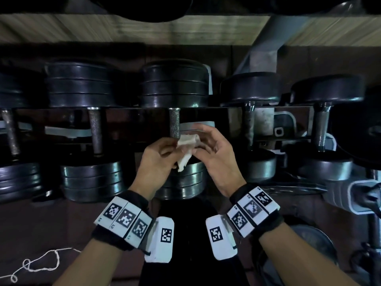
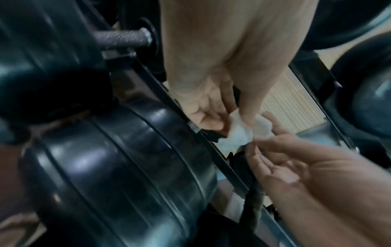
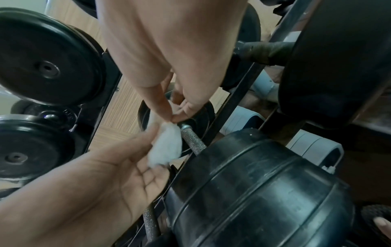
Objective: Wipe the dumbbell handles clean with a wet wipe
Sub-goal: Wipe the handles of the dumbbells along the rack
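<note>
A crumpled white wet wipe (image 1: 186, 150) hangs between both hands in front of the rack. My left hand (image 1: 165, 153) pinches its left side with thumb and fingers. My right hand (image 1: 203, 145) pinches its upper right part, the other fingers spread loosely. The wipe sits just below and right of the knurled steel handle (image 1: 174, 122) of the middle dumbbell, close to its lower end. In the right wrist view the wipe (image 3: 167, 147) lies beside that handle (image 3: 193, 142), right thumb and forefinger pinching its top. In the left wrist view the wipe (image 2: 239, 132) is held by both hands.
Black dumbbells fill the rack: two on the left with knurled handles (image 1: 95, 129), two on the right with worn handles (image 1: 249, 124). A dark rack rail (image 1: 127, 110) crosses behind the handles. A grey post (image 1: 266, 48) rises at the upper right. White string (image 1: 41, 263) lies on the floor.
</note>
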Motion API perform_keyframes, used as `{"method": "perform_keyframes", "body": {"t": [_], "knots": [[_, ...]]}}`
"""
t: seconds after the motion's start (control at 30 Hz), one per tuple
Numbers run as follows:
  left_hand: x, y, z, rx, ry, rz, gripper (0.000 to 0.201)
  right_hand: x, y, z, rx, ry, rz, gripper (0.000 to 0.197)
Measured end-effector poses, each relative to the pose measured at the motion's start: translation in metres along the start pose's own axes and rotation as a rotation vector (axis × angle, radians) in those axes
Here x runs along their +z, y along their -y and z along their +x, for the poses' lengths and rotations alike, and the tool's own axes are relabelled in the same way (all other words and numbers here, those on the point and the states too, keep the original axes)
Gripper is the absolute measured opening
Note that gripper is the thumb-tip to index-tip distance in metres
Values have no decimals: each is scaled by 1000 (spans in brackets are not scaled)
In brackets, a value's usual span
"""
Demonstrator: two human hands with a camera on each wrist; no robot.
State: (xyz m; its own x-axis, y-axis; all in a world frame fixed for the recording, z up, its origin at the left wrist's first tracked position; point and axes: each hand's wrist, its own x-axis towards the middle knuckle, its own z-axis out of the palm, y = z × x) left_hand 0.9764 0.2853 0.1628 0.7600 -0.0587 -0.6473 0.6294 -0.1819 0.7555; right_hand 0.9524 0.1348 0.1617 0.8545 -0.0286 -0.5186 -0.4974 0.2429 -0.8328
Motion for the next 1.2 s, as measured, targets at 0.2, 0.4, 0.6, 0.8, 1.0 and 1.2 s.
{"method": "perform_keyframes", "body": {"t": [0.2,0.4,0.6,0.8,1.0,1.2], "knots": [[8,-4,-8,64,-14,-95,34,2,-7,-1,70,-47,71,51],[2,-7,-4,34,66,-139,34,-3,-10,-5,49,-17,32,48],[-6,-8,8,-91,90,-288,29,-10,-10,-9,68,95,-39,72],[-22,-15,16,64,-41,-203,23,-10,-11,-8,179,183,-82,43],[-33,-16,11,45,125,-143,27,2,-4,-4,183,159,-103,14],[-54,-7,16,75,144,77,8,10,-3,-8,233,226,-139,20]]}}
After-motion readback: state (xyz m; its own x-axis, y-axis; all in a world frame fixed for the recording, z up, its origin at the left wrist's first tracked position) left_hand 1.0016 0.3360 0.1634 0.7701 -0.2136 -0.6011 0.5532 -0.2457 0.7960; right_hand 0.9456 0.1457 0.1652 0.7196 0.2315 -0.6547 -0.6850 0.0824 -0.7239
